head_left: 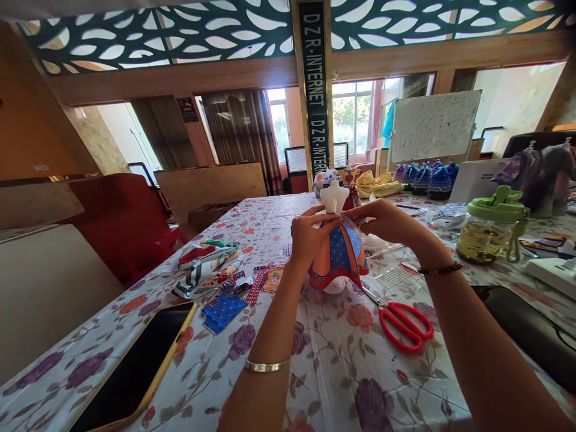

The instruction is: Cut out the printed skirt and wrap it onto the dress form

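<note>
A small white dress form stands upright on the table in front of me. Around its lower part hangs a doll skirt with orange and blue panels and a red patterned hem. My left hand pinches the skirt's waist from the left side. On the opposite side, my right hand has its fingertips closed at the same waistband, partly hidden behind the knuckles. Red-handled scissors lie just right of the skirt, their blades pointing toward its hem. A blue dotted fabric piece rests to the left.
A phone in a yellow case lies front left, near folded fabric scraps. At right are a green-lidded jar and a black case. Several dressed figures and yellow cloth sit at the back.
</note>
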### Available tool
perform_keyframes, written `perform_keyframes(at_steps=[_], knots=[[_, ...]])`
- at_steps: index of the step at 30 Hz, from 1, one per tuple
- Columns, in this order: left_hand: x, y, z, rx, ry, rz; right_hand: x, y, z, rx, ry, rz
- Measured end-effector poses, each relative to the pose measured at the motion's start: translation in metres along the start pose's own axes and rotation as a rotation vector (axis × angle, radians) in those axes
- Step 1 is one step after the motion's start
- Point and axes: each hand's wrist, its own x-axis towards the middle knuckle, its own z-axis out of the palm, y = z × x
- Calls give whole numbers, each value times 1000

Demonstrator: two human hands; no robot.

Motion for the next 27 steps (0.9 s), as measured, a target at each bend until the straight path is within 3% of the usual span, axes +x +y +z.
perform_keyframes(at_steps=[15,27], knots=[[1,-5,-14,-5,-132,27,7,5,14,-45,145,35],[0,-6,-8,54,-111,69,-1,-8,7,405,136,241]])
